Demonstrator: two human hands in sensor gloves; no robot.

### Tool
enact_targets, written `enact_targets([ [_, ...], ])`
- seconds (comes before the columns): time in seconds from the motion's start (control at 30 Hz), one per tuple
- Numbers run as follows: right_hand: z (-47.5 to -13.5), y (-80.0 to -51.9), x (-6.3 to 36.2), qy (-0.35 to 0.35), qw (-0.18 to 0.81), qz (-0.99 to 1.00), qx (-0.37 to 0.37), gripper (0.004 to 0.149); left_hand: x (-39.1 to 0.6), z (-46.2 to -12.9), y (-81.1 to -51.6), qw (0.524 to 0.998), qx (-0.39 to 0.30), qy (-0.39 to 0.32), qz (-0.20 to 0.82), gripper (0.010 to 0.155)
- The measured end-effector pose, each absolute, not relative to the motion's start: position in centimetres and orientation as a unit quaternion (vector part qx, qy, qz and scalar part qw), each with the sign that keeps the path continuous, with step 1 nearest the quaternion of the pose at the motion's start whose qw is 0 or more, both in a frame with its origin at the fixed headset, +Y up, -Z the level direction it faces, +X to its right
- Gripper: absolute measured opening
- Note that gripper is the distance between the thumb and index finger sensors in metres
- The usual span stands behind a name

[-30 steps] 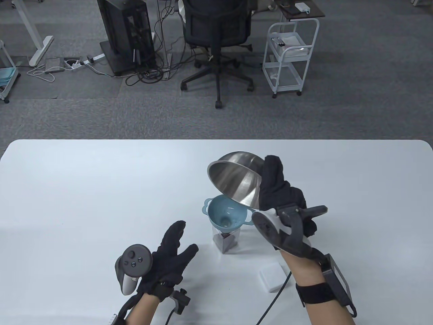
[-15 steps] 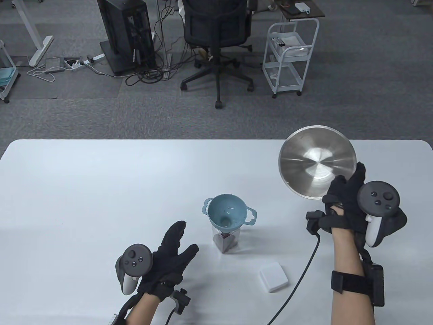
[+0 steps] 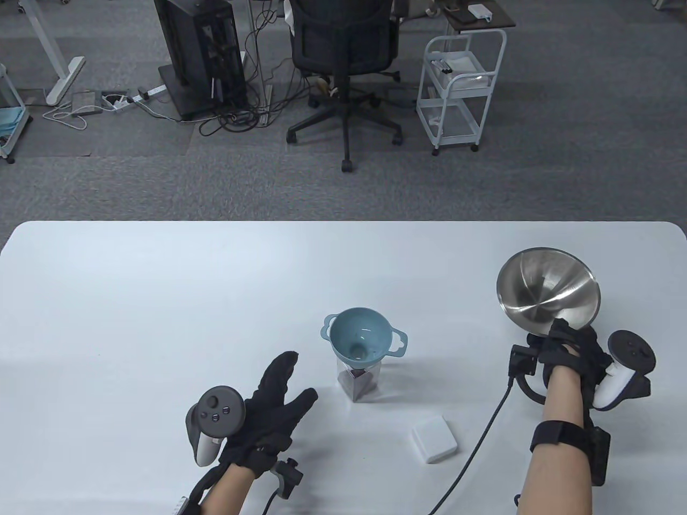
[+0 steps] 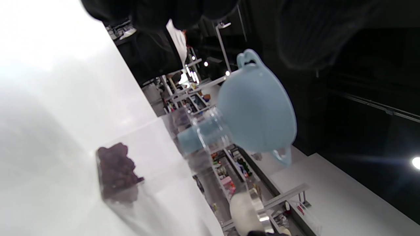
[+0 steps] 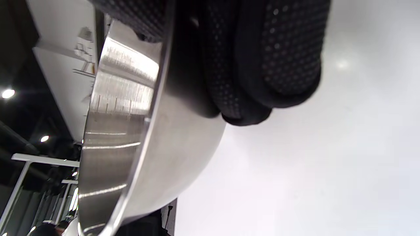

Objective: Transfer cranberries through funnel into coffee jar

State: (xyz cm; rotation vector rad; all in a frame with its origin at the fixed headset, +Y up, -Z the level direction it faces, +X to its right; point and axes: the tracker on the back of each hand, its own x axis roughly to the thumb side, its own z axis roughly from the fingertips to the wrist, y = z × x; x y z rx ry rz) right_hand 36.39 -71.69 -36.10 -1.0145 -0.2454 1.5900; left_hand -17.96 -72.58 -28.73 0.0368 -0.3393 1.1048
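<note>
While right hand (image 3: 570, 348) grips bowl (image 3: 547, 295) — near table (image 3: 161, 300) edge.

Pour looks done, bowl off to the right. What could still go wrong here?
1. The funnel sits top-heavy in the narrow jar, and the left hand is open beside it, not holding it; a bump might tip both.
2. The right hand grips the steel bowl by its near rim only, tilted; it could slip.
3. The white lid lies near the right hand's cable and could be dragged.
</note>
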Motion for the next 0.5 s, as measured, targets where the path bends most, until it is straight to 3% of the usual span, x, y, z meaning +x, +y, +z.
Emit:
enact_targets([
  [0.23,-36.3,-75.3,36.7,-0.069,0.604,0.649,-0.457,0.060,-17.8,-28.8,-72.6,0.839,0.015,-0.162,0.519,0.086],
  [0.5,-36.4,-77.3,36.6,-0.043,0.606,0.643,-0.466,0.060,-17.8,-28.8,-72.6,0.840,0.013,-0.162,0.518,0.085],
])
